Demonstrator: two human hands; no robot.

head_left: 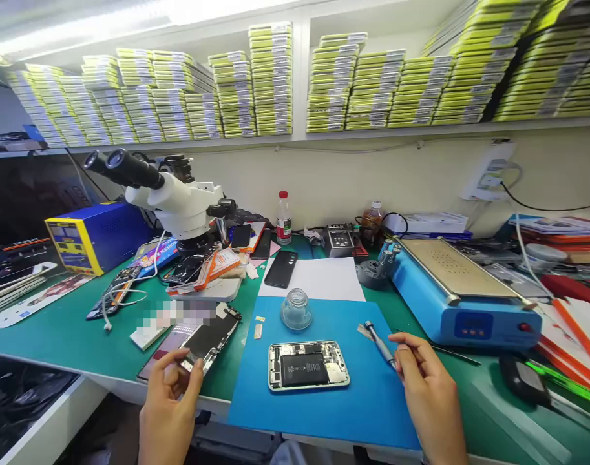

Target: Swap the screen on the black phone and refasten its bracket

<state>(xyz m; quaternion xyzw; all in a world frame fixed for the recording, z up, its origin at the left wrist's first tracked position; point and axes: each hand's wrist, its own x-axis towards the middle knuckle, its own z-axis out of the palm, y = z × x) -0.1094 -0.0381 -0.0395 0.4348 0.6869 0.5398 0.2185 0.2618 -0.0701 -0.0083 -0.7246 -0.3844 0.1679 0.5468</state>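
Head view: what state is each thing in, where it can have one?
Phone body: open, battery exposed
Phone panel: separate from the body
Red-capped bottle: upright, capped
Brown bottle: upright, capped
Strip light: lit
Blue machine: display unreadable
Left hand: at the panel's near end, grip unclear
Right hand: at the screwdriver's near end, grip unclear

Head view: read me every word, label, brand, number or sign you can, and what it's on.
"SCREEN", apparently, on the blue packet; its other print is unclear.
Too small or blurred to read: the battery print, the bottle label, the blue machine's panel, the stack labels.
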